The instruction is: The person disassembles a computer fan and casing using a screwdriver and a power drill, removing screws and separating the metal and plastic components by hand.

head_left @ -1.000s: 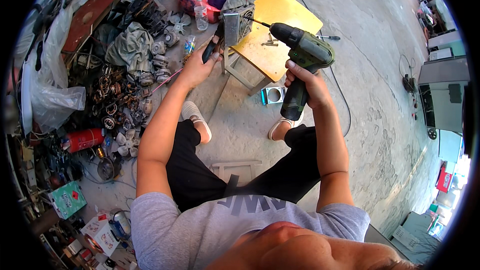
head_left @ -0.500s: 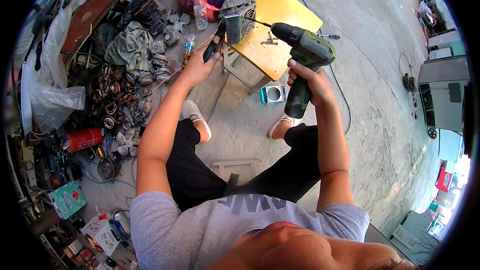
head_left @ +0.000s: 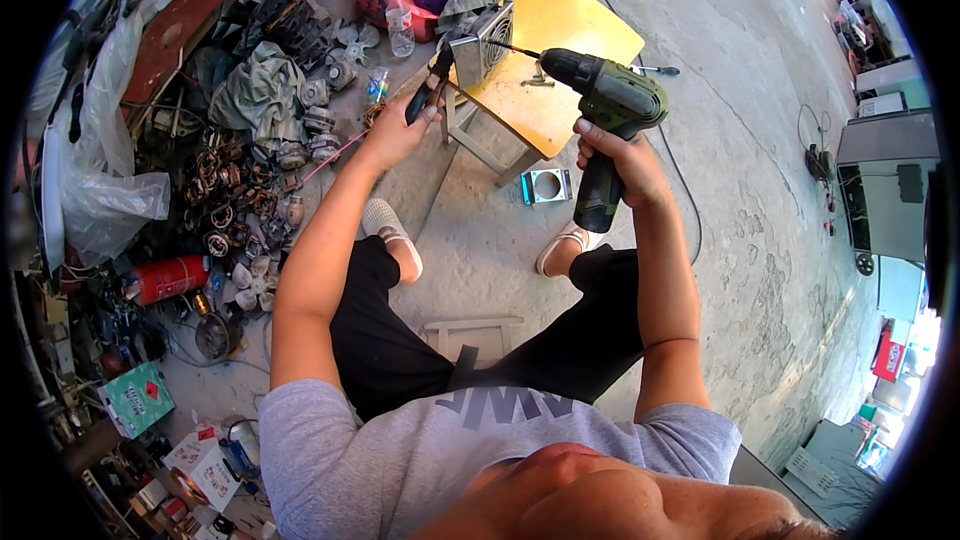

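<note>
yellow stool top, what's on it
A grey metal fan box stands at the yellow stool top's left edge, the drill's bit at it. What the box covers is hidden.

Drill (head_left: 605, 110) is dark green and black, stool (head_left: 560, 40) top yellow. Fan (head_left: 482, 40) is grey metal, pliers (head_left: 428, 90) black. Extinguisher (head_left: 165, 278) red, shorts (head_left: 480, 340) black, shirt (head_left: 420, 460) grey.
</note>
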Demonstrator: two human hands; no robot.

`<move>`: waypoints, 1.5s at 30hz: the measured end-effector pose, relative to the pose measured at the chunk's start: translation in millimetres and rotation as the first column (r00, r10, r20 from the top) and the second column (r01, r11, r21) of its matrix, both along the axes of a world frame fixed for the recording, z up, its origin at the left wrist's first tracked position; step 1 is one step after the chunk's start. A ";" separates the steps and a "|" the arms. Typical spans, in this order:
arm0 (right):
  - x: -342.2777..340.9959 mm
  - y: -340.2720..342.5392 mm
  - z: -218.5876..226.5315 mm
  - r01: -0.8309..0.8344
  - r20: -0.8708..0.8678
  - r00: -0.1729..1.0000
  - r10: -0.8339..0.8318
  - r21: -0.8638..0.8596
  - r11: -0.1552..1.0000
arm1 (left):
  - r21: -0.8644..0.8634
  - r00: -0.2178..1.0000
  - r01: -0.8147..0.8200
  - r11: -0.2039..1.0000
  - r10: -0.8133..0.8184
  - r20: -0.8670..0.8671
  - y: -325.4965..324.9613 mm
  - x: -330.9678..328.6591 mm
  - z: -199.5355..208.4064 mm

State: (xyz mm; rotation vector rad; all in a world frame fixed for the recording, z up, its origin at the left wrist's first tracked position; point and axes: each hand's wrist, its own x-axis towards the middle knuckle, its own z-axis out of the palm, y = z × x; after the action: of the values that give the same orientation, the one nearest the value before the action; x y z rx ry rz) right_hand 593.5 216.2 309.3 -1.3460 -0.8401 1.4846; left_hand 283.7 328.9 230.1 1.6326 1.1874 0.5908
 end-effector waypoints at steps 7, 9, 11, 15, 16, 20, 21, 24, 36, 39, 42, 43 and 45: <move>0.4 0.7 -0.8 0.005 -0.003 1.000 -0.005 -0.010 1.000 | -0.019 1.000 0.010 1.000 -0.010 0.000 -0.7 0.7 3.3; 1.7 0.7 -3.5 0.004 -0.001 1.000 -0.004 -0.011 1.000 | -0.025 1.000 0.011 1.000 -0.011 -0.008 -1.3 1.5 4.2; 2.3 0.6 -4.3 0.002 0.016 1.000 -0.001 -0.022 1.000 | -0.022 1.000 0.007 1.000 -0.007 0.001 -1.0 1.5 1.5; 1.7 0.7 -6.0 0.003 0.019 1.000 -0.003 -0.028 1.000 | 0.008 0.998 -0.005 1.000 0.004 0.057 0.8 0.0 -7.9; 1.4 0.7 -6.4 0.001 0.019 1.000 -0.001 -0.024 1.000 | 0.014 0.998 -0.002 1.000 0.001 0.065 1.7 -0.9 -11.8; 2.6 0.2 -7.0 -0.002 0.021 1.000 0.003 -0.016 1.000 | 0.012 0.998 0.007 1.000 -0.007 0.069 2.9 -0.6 -14.0; 2.8 0.1 -6.9 -0.004 0.022 1.000 0.005 -0.017 1.000 | 0.006 0.997 0.001 1.000 -0.001 0.077 2.6 -0.1 -13.2; 6.5 0.7 -8.6 -0.033 0.058 0.998 0.033 0.005 0.999 | -0.012 0.995 -0.015 1.000 0.016 0.097 -0.2 2.1 -8.4; 36.5 12.4 -9.8 0.145 0.640 0.729 -0.241 0.200 0.969 | 0.019 1.000 -0.010 1.000 0.010 0.027 3.6 -1.2 -21.2; 26.7 19.2 -5.3 0.119 0.886 0.431 -0.169 0.130 0.984 | -0.003 1.000 -0.006 1.000 0.006 -0.014 -0.2 -1.4 -11.5; 39.0 40.9 -40.4 0.034 0.929 0.314 -0.196 0.195 0.980 | 0.018 1.000 0.002 1.000 -0.002 -0.018 0.4 -1.9 -12.1; 41.9 47.8 -49.1 0.042 0.951 0.244 -0.191 0.187 0.981 | 0.007 1.000 0.001 1.000 -0.001 -0.014 0.3 -0.8 -12.6; 40.1 65.1 -55.5 0.014 0.980 0.116 -0.159 0.158 0.987 | 0.023 1.000 -0.008 1.000 0.008 0.001 -1.0 -1.2 -13.8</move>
State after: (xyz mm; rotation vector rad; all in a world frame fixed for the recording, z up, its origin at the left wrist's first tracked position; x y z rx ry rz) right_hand 633.5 281.3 253.9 -2.2629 -1.5904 0.1177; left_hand 282.6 327.9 216.3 1.6470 1.1910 0.6123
